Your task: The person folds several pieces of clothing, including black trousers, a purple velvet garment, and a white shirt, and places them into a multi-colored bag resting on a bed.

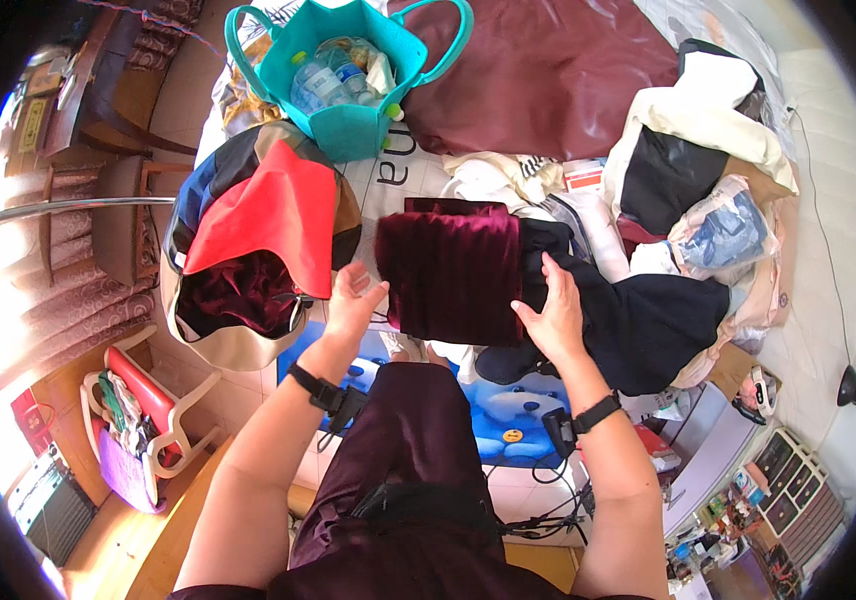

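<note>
A folded burgundy velvet cloth [450,281] lies in front of me, with a second fold showing at its far edge. My left hand [353,300] is at its left side, fingers apart, holding nothing. At its right edge is my right hand [554,315], thumb spread from the fingers; whether the thumb touches the velvet I cannot tell. A large round fabric bag [248,352] stands left of my left hand. Its red flap [278,210] is folded back, and crumpled dark red velvet [237,292] shows inside. Dark navy clothing [645,315] spreads beyond my right hand.
A turquoise felt tote [349,131] holding plastic bottles stands behind the cloth. Beside it lies a maroon leather-like sheet [525,82]. White and black garments [668,180] and a plastic-wrapped blue item [728,232] are piled right. A blue mat [518,420] lies by my legs; cables [548,521] hang nearby.
</note>
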The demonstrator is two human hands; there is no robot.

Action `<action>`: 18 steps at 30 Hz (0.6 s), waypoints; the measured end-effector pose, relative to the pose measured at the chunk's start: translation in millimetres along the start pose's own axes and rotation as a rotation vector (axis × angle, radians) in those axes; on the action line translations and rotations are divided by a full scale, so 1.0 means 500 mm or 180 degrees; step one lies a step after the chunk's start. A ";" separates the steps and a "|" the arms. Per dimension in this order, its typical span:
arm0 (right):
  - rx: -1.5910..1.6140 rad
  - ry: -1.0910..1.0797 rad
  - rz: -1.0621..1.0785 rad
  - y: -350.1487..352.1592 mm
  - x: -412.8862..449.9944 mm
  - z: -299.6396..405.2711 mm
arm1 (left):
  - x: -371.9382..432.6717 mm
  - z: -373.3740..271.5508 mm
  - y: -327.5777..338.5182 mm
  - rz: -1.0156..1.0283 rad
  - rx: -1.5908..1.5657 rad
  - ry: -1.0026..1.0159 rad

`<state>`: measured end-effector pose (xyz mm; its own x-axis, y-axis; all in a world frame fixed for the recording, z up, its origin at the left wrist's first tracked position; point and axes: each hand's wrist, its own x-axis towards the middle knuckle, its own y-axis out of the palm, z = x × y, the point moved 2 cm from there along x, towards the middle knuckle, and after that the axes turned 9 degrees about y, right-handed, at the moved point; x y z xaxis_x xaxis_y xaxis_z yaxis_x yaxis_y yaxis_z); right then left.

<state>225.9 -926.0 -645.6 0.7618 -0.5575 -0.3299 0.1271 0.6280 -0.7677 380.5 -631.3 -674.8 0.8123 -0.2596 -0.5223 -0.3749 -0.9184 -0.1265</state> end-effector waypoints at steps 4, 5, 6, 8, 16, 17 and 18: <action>-0.0057 0.0135 0.0172 0.130 -0.017 -0.051 | -0.012 0.167 0.005 -0.0130 0.0328 -0.1126; -0.0104 0.0189 0.0082 0.146 -0.024 -0.048 | -0.029 0.186 0.004 -0.0102 0.0590 -0.1584; -0.0107 0.0212 0.0146 0.165 -0.021 -0.058 | -0.041 0.203 0.006 -0.0078 0.0575 -0.1697; -0.0132 0.0451 -0.0102 0.195 -0.003 -0.092 | -0.047 0.214 0.012 -0.0084 0.0410 -0.1945; 0.0223 0.1799 0.0411 0.234 0.025 -0.097 | 0.001 0.270 0.047 0.0438 -0.0545 -0.2126; 0.0664 0.1854 0.0449 0.250 0.023 -0.121 | 0.014 0.305 0.056 0.0395 -0.0835 -0.2114; 0.1115 0.1888 0.0500 0.256 0.026 -0.123 | 0.020 0.330 0.058 0.0394 -0.0850 -0.2113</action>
<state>213.1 -886.4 -782.1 0.3260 -0.5853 -0.7424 0.3169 0.8075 -0.4975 303.9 -611.2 -822.7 0.2968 -0.2083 -0.9319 -0.2557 -0.9576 0.1326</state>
